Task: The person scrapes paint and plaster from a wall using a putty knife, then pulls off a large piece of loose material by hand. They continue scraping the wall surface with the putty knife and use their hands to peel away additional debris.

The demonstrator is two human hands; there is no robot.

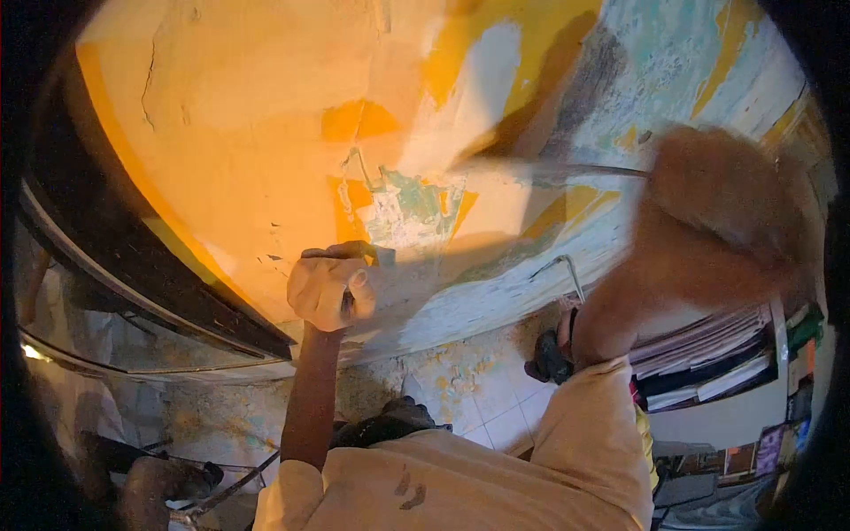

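My left hand [329, 288] is closed round a small tool with a flat greyish end [382, 256], held close to the painted wall [266, 177]. Bare patches with torn edges [412, 205] show above that hand, where the orange paint is gone. Raised at the right, my right hand [726, 181] is smeared by motion. A thin dark rod [584, 167] runs leftward from it across the wall; its far end is blurred. The right-hand fingers cannot be made out clearly.
A dark framed opening [115, 203] curves along the left. Paint flakes lie on the tiled floor [460, 380]. Another person's leg [155, 487] shows at lower left beside metal bars. Shelves of folded cloth [708, 358] stand at the right, near a dark shoe [553, 357].
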